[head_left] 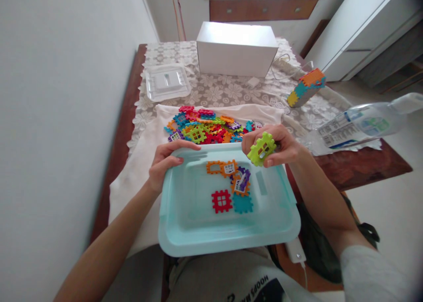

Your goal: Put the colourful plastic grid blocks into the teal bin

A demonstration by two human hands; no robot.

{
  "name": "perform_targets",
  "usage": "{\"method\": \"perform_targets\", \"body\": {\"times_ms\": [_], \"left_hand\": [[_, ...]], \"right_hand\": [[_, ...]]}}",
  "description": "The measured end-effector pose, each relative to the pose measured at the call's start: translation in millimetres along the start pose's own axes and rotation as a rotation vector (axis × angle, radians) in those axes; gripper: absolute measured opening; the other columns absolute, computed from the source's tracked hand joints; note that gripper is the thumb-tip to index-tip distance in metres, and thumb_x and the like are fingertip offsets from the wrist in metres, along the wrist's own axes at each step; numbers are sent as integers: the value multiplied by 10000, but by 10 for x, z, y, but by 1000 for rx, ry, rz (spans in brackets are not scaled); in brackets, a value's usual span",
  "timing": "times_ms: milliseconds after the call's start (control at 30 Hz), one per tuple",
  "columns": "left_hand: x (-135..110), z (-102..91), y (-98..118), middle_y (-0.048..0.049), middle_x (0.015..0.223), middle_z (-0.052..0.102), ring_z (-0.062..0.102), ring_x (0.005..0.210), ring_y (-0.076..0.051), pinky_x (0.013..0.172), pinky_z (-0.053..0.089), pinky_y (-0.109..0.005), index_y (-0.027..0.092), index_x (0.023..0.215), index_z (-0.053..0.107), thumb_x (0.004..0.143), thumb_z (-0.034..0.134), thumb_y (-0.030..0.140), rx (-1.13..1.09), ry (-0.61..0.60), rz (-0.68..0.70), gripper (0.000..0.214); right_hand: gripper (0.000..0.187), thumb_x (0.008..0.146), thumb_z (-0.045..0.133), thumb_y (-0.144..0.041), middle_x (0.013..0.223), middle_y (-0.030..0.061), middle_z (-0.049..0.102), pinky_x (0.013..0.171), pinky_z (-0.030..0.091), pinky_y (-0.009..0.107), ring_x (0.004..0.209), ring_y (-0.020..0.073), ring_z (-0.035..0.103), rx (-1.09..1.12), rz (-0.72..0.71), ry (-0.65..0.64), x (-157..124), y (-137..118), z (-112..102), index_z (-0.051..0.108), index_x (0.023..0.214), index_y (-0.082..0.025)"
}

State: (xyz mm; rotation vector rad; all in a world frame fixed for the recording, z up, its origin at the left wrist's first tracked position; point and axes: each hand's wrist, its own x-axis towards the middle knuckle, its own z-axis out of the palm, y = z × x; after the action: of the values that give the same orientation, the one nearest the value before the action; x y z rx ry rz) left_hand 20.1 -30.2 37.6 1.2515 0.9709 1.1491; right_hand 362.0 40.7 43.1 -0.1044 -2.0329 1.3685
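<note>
Tile (262, 149), green, pinched in right-hand grip (283, 144) by far rim of tray (228, 244), right of orange tiles (222, 168); left hand (164, 160) apparently clasps far-left corner, underside hidden.

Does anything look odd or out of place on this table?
Nothing looks clearly damaged. The bottle at the right seems to lean, though that may be lens distortion. Pieces heaped loosely on the cloth look untidy, not broken.

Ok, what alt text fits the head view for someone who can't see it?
A right-hand grip holds a lime-green window piece over a pale teal tray, whose far left corner is in the left-hand grip. Orange, red, blue and purple pieces lie in the tray; a colorful pile of pieces sits beyond, on white cloth.
</note>
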Motion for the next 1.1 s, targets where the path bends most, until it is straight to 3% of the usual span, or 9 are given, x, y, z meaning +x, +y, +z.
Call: {"method": "perform_targets", "body": {"times_ms": [133, 300, 433, 500, 567, 667, 833, 967, 1100], "left_hand": [[-1, 5, 3, -61, 926, 886, 766, 837, -270, 759, 608, -339, 236, 959, 956, 712, 727, 323, 12, 0, -2, 347], [5, 28, 25, -60, 911, 892, 767, 828, -268, 733, 594, -326, 224, 927, 959, 684, 721, 312, 16, 18, 2, 351], [4, 38, 42, -61, 896, 888, 757, 810, -252, 722, 575, -314, 213, 921, 957, 675, 717, 296, 13, 29, -5, 354], [0, 34, 45, -58, 901, 888, 755, 820, -260, 721, 579, -320, 221, 915, 956, 676, 715, 310, 25, 38, -7, 351], [-5, 27, 43, -60, 916, 888, 756, 841, -274, 734, 589, -333, 220, 921, 954, 685, 713, 323, 45, 46, -6, 353], [-10, 19, 36, -64, 924, 884, 749, 853, -272, 748, 587, -332, 215, 934, 954, 693, 708, 314, 48, 50, -3, 358], [1, 19, 27, -65, 922, 884, 739, 841, -254, 730, 565, -311, 218, 929, 959, 679, 717, 298, 32, 40, -4, 357], [12, 29, 25, -60, 899, 881, 737, 817, -240, 716, 556, -299, 217, 927, 960, 668, 718, 287, 3, 44, -2, 361], [11, 28, 13, -78, 902, 883, 742, 818, -257, 718, 565, -321, 194, 927, 951, 661, 710, 282, 10, 38, 7, 369]], "right_hand": [[489, 963, 871, -710, 778, 31, 722, 704, 561, 299, 695, 169, 673, -50, 25, -14, 39, -58, 29, 826, 888, -229], [454, 1097, 712, -626, 835, 64, 774, 732, 561, 304, 722, 173, 702, -22, 10, -38, 83, -159, 43, 910, 1013, -226], [563, 1060, 697, -757, 845, 66, 774, 732, 583, 326, 707, 186, 708, -3, 19, -26, 63, -90, 60, 920, 1041, -241], [645, 1046, 637, -841, 781, 62, 732, 697, 577, 358, 671, 203, 678, 0, 6, 135, 55, -17, 71, 883, 917, -259], [700, 1072, 540, -870, 736, 57, 683, 687, 569, 388, 665, 223, 646, -54, 7, 404, 54, 60, 56, 824, 841, -274], [659, 1102, 531, -844, 819, 56, 694, 804, 600, 411, 779, 241, 672, -379, 175, 668, 39, 196, -46, 830, 958, -275], [453, 1081, 719, -682, 1203, 110, 787, 1107, 585, 511, 1178, 340, 715, -950, 390, 511, -72, 588, -243, 879, 1254, -295], [344, 1054, 809, -502, 1328, 109, 793, 1184, 554, 597, 1300, 395, 699, -1014, 508, 358, -159, 857, -296, 882, 1338, -323], [255, 1060, 811, -469, 1228, 106, 841, 1130, 574, 562, 1228, 368, 733, -987, 525, 315, -185, 906, -349, 904, 1216, -289]]}}
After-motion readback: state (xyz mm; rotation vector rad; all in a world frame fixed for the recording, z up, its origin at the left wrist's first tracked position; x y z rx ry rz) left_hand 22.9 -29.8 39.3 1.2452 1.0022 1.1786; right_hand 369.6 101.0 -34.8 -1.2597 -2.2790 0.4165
